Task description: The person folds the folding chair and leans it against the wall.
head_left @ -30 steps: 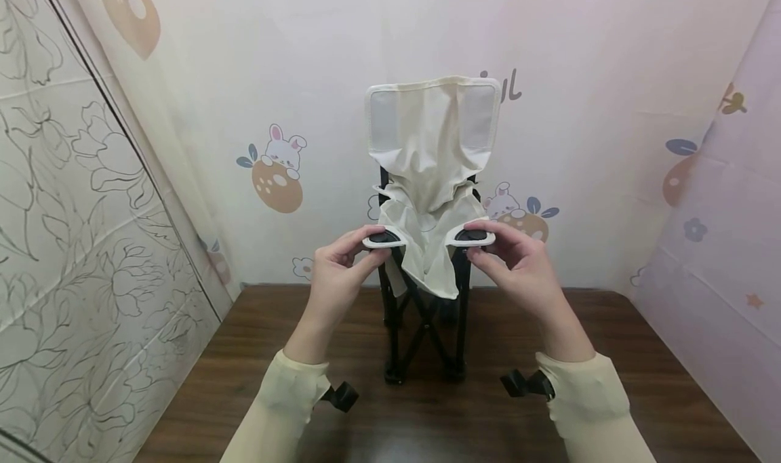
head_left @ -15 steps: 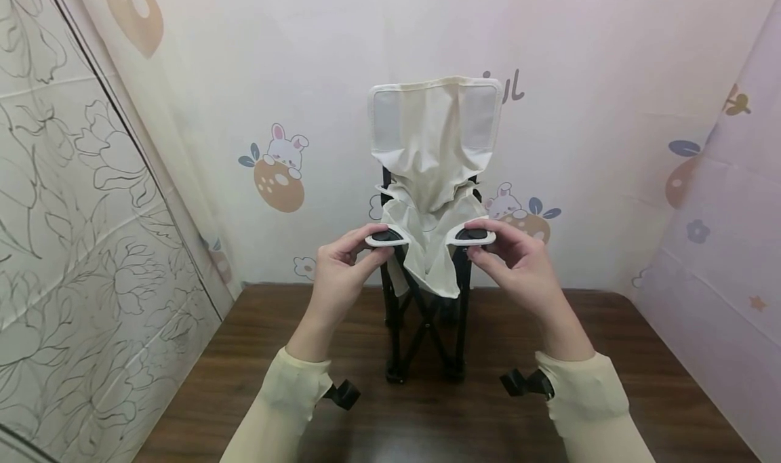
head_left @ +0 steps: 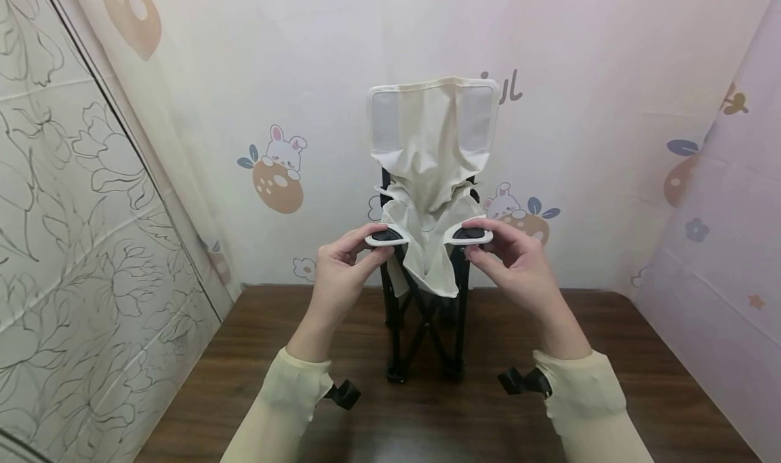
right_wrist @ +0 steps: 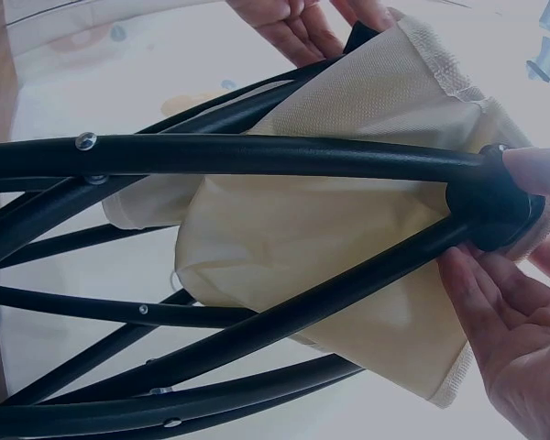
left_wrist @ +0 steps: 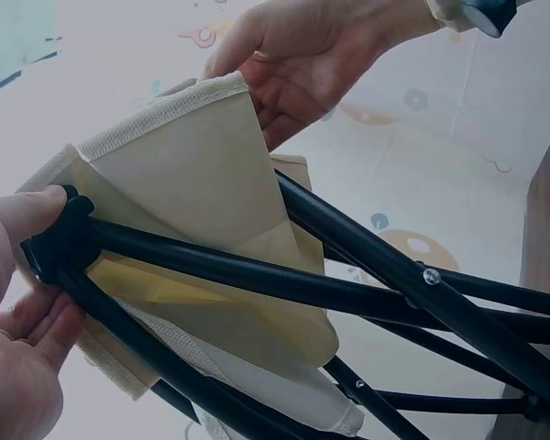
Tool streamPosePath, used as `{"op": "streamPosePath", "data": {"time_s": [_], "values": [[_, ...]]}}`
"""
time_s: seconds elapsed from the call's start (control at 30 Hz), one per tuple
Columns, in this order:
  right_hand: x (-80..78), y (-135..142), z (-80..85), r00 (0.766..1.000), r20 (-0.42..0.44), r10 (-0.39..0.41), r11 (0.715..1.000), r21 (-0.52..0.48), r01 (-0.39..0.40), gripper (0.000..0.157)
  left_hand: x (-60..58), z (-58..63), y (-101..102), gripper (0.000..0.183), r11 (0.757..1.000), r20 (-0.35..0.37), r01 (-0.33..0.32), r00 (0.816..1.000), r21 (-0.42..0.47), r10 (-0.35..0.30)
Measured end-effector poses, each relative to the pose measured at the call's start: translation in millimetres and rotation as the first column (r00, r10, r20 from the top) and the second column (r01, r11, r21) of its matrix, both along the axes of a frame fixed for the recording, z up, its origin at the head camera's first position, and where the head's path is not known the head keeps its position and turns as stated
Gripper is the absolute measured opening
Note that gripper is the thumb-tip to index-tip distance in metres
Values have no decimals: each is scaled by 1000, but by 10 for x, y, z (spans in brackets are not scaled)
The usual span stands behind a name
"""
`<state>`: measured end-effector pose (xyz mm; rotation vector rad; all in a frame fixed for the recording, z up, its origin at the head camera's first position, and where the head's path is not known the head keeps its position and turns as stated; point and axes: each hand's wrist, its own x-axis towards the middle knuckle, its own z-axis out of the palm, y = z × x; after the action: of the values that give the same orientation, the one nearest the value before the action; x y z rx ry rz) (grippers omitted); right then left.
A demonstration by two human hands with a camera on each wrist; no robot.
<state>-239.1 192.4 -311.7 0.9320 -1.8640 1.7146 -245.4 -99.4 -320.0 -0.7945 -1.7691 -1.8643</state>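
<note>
A small folding chair with cream fabric (head_left: 430, 121) and a black crossed-tube frame (head_left: 427, 327) stands upright, partly folded, its seat cloth sagging in the middle. My left hand (head_left: 342, 263) pinches the seat's front left corner between thumb and fingers, around a black plastic joint (left_wrist: 64, 234). Mirroring it, my right hand (head_left: 515, 263) pinches the front right corner at its black joint (right_wrist: 495, 197). In both wrist views, the tubes meet at these joints and the cloth hangs between them. Grey patches (head_left: 387, 121) mark the sides of the tall backrest.
The chair's feet stand on a dark wooden table (head_left: 293, 409). Behind it hangs a pale curtain (head_left: 329, 56) printed with rabbits and carrots. A flower-patterned panel (head_left: 55, 246) borders the left. A black wrist camera mount (head_left: 344, 395) sits below each forearm.
</note>
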Motion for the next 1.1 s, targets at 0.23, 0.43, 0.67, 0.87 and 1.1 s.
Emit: {"op": "streamPosePath", "data": {"time_s": [0.23, 0.43, 0.67, 0.87, 1.1], "values": [[8, -3, 5, 1000, 10, -5, 1000, 17, 5, 42, 7, 16, 10, 35, 1000, -1, -11, 1000, -3, 11], [5, 1, 12, 1000, 11, -9, 1000, 29, 8, 42, 6, 28, 21, 34, 1000, -6, 2, 1000, 4, -2], [4, -1, 22, 1000, 11, -25, 998, 50, 24, 42, 20, 39, 44, 33, 1000, -11, 5, 1000, 14, -5], [6, 1, 29, 999, 21, -44, 997, 71, 42, 42, 39, 48, 44, 33, 1000, 12, -10, 1000, 12, 10], [1, -1, 31, 999, 21, -31, 997, 65, 29, 42, 38, 46, 51, 33, 1000, 28, -15, 1000, 17, 15]]}}
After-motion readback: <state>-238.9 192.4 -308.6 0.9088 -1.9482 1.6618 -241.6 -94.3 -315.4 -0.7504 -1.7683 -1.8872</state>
